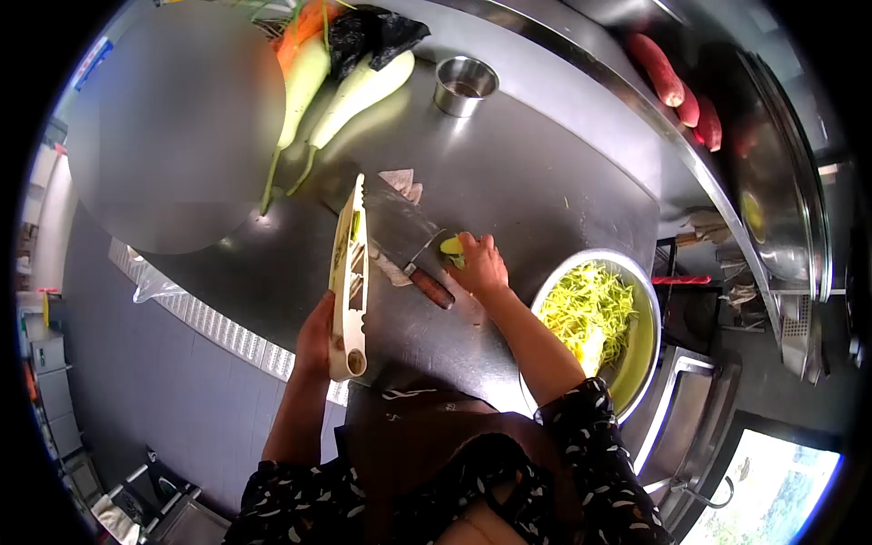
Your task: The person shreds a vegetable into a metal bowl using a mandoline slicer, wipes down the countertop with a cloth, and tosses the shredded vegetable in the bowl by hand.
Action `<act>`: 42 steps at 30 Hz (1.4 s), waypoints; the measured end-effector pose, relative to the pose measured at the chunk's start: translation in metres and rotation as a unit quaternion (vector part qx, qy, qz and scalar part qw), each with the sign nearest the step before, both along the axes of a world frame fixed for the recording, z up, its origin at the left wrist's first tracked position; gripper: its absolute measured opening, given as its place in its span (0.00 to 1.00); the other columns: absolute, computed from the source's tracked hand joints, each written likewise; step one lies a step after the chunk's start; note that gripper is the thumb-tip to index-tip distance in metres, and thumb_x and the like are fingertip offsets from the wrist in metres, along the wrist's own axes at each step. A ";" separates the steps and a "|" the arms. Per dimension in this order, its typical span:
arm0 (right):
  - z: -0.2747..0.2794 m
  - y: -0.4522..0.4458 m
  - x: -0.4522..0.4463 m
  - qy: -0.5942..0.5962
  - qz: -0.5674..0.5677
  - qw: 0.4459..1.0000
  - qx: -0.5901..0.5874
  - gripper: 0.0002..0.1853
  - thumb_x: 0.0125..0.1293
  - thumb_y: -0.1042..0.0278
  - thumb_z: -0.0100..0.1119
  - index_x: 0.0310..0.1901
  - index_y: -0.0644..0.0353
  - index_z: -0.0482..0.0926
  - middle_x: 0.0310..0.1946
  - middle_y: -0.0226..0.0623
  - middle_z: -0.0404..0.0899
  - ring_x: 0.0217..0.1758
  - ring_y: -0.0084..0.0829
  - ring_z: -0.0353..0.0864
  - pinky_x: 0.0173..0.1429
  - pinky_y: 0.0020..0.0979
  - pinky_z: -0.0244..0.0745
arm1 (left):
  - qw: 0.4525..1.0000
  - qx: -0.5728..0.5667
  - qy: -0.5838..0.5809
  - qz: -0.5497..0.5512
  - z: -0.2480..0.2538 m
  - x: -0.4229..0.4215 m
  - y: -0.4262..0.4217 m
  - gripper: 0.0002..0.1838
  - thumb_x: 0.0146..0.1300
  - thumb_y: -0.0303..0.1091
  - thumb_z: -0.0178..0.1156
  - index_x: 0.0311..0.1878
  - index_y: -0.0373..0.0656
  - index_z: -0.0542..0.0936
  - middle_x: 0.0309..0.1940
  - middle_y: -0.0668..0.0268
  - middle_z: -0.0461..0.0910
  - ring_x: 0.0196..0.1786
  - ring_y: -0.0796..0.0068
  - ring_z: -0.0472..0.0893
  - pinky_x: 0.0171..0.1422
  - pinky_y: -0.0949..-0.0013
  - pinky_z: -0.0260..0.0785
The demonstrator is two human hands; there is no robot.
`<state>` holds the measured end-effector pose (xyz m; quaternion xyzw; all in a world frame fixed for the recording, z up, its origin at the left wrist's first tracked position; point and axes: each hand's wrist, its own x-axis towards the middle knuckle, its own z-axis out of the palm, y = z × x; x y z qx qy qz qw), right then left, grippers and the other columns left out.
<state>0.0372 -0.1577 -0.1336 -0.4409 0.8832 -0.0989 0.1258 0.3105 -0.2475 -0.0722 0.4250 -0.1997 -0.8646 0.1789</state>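
Two bare hands are occupied at the steel worktop: the left hand grips a white slicer at the near edge, and the right hand pinches a green vegetable piece beside a cleaver. Shreds heap in a metal bowl by the right edge; pale gourds lie toward the far edge.

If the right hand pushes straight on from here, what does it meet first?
Probably the cleaver blade, just beyond the green piece in the right hand; height and exact line are unclear.
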 end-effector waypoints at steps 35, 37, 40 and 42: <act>-0.051 0.797 0.586 0.003 -0.538 -0.182 -0.823 0.19 0.65 0.45 0.54 0.42 0.53 0.69 0.36 0.33 0.71 0.32 0.30 0.72 0.33 0.32 0.72 | 0.708 0.036 0.212 -0.673 0.113 -0.061 0.423 0.26 0.71 0.35 0.43 0.69 0.35 0.53 0.27 0.61 0.71 0.17 0.77 0.70 0.20 0.71 0.68; 0.008 0.856 0.581 0.065 -0.596 -0.209 -0.773 0.29 0.65 0.39 0.50 0.50 0.60 0.68 0.44 0.39 0.73 0.37 0.32 0.78 0.33 0.32 0.75 | 0.714 0.002 0.197 -0.672 0.116 -0.051 0.427 0.25 0.72 0.34 0.41 0.69 0.36 0.53 0.25 0.63 0.70 0.16 0.79 0.68 0.18 0.73 0.66; 0.011 0.898 0.569 0.151 -0.747 -0.086 -0.642 0.25 0.68 0.44 0.48 0.53 0.59 0.67 0.47 0.41 0.73 0.36 0.33 0.80 0.31 0.32 0.76 | 0.743 -0.034 0.175 -0.645 0.120 -0.041 0.421 0.25 0.72 0.35 0.40 0.69 0.36 0.54 0.24 0.64 0.68 0.14 0.80 0.66 0.16 0.74 0.64; -0.004 0.887 0.540 0.160 -0.771 0.081 -0.611 0.21 0.69 0.50 0.49 0.52 0.58 0.68 0.41 0.39 0.76 0.31 0.30 0.80 0.29 0.29 0.75 | 0.748 -0.031 0.183 -0.637 0.116 -0.038 0.411 0.25 0.71 0.34 0.40 0.69 0.36 0.54 0.23 0.65 0.68 0.14 0.79 0.66 0.15 0.74 0.63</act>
